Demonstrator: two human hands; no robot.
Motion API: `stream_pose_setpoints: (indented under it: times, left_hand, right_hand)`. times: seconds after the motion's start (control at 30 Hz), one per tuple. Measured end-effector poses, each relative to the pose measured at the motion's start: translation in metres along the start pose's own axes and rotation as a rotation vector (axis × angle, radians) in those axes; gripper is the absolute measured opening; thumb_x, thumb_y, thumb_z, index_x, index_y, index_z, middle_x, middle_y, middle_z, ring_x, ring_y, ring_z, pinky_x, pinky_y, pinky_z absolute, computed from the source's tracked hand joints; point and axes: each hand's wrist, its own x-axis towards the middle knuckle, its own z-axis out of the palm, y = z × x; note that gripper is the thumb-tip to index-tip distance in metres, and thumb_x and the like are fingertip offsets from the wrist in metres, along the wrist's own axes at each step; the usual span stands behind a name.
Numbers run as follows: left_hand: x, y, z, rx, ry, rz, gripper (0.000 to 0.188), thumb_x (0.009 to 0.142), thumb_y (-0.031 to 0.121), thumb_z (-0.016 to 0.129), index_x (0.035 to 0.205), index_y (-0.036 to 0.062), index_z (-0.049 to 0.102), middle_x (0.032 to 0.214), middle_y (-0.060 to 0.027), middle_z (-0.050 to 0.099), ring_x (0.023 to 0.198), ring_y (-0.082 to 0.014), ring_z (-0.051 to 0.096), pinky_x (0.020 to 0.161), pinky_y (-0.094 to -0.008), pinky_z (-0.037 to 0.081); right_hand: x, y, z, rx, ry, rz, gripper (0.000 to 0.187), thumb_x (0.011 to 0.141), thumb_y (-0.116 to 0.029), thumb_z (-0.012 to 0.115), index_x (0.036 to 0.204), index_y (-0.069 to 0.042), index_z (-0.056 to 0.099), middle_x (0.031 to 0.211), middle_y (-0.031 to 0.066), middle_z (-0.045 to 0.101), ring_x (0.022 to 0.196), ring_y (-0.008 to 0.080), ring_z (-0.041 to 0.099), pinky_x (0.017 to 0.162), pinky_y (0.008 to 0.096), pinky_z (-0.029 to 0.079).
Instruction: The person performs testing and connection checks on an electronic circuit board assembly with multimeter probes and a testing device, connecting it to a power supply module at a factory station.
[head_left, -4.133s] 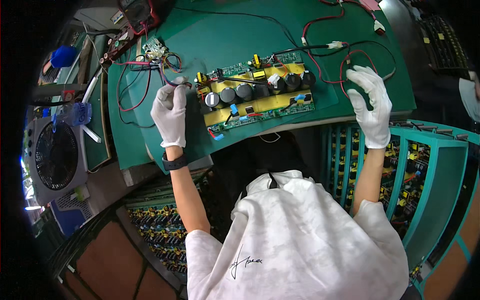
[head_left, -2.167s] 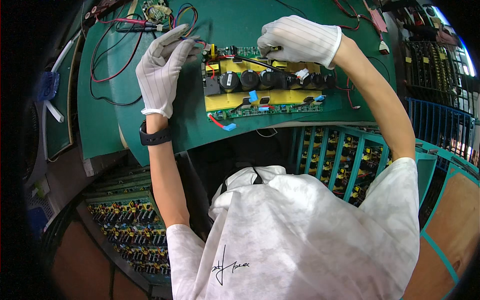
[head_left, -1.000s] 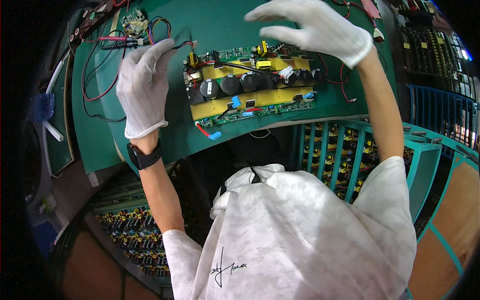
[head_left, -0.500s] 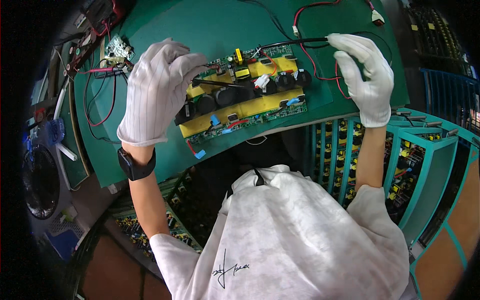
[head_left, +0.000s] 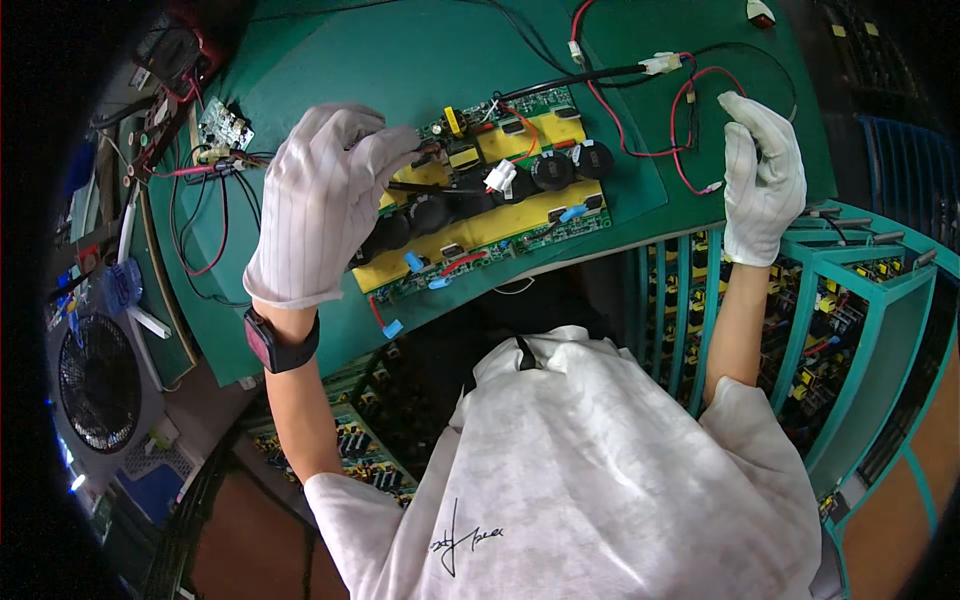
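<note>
My left hand (head_left: 325, 190), in a white striped glove, is closed at the left end of a green circuit board (head_left: 600, 222). Its fingertips hide what they pinch. A thin black rod (head_left: 430, 188) reaches from under those fingers across the board. Yellow heat sinks (head_left: 490, 217), black round capacitors (head_left: 551, 171) and a white plug (head_left: 501, 177) sit on the board. My right hand (head_left: 765, 180), also gloved, hovers at the right with thumb and fingers apart, holding nothing. Nearest to it are a red wire (head_left: 683, 155) and a black cable (head_left: 590, 76) ending in a white connector (head_left: 660, 64).
Green matting (head_left: 420, 60) covers the bench. A small circuit board (head_left: 225, 125) and test leads (head_left: 215, 262) lie at the left. Teal racks (head_left: 850, 290) filled with boards stand below right. A fan (head_left: 98, 382) is at the far left.
My right hand has let go of the black cable and moved right and down, leaving the white connector in sight. The left hand stays at the board's left end.
</note>
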Motion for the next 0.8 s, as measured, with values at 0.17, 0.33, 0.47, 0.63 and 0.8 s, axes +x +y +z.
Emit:
stream_pose_setpoints:
  times: [0.17, 0.33, 0.47, 0.63, 0.8]
  left_hand:
    - [0.001, 0.000, 0.000, 0.011, -0.038, 0.014, 0.024, 0.085, 0.012, 0.078, 0.108, 0.0126, 0.074, 0.100, -0.0072, 0.068, 0.096, -0.0284, 0.066, 0.078, -0.0401, 0.058]
    - [0.004, 0.001, 0.001, -0.012, -0.038, 0.027, 0.025, 0.083, 0.009, 0.076, 0.108, 0.0115, 0.074, 0.098, -0.0081, 0.068, 0.095, -0.0289, 0.066, 0.077, -0.0407, 0.058]
    - [0.005, 0.000, -0.002, 0.007, -0.080, 0.063, 0.028, 0.083, 0.007, 0.074, 0.111, 0.0116, 0.073, 0.100, -0.0084, 0.068, 0.097, -0.0295, 0.065, 0.077, -0.0408, 0.058]
    - [0.011, 0.004, -0.003, 0.012, -0.043, 0.089, 0.026, 0.075, 0.000, 0.070, 0.098, 0.0107, 0.074, 0.095, -0.0068, 0.066, 0.090, -0.0279, 0.064, 0.076, -0.0400, 0.057]
    - [0.009, 0.006, -0.002, 0.017, -0.039, 0.068, 0.024, 0.075, 0.000, 0.070, 0.097, 0.0107, 0.074, 0.094, -0.0068, 0.066, 0.091, -0.0277, 0.065, 0.076, -0.0400, 0.057]
  right_hand:
    - [-0.004, 0.005, 0.001, -0.010, -0.003, -0.035, 0.022, 0.094, -0.005, 0.072, 0.116, -0.009, 0.073, 0.112, 0.0070, 0.077, 0.102, 0.0213, 0.073, 0.090, 0.0332, 0.057]
    - [-0.007, 0.008, 0.001, -0.021, -0.002, -0.055, 0.022, 0.094, -0.005, 0.072, 0.116, -0.010, 0.073, 0.112, 0.0066, 0.077, 0.102, 0.0218, 0.073, 0.090, 0.0334, 0.057]
    - [-0.008, 0.011, 0.001, -0.030, -0.024, -0.081, 0.023, 0.095, -0.006, 0.071, 0.117, -0.011, 0.073, 0.113, 0.0063, 0.077, 0.103, 0.0218, 0.073, 0.090, 0.0336, 0.058]
    - [-0.009, 0.011, 0.002, -0.035, -0.031, -0.096, 0.023, 0.095, -0.005, 0.071, 0.117, -0.011, 0.073, 0.114, 0.0060, 0.076, 0.104, 0.0214, 0.073, 0.090, 0.0336, 0.058]
    - [-0.010, 0.013, 0.005, -0.070, -0.044, -0.123, 0.022, 0.095, -0.004, 0.071, 0.116, -0.010, 0.072, 0.115, 0.0067, 0.076, 0.104, 0.0223, 0.073, 0.090, 0.0335, 0.058]
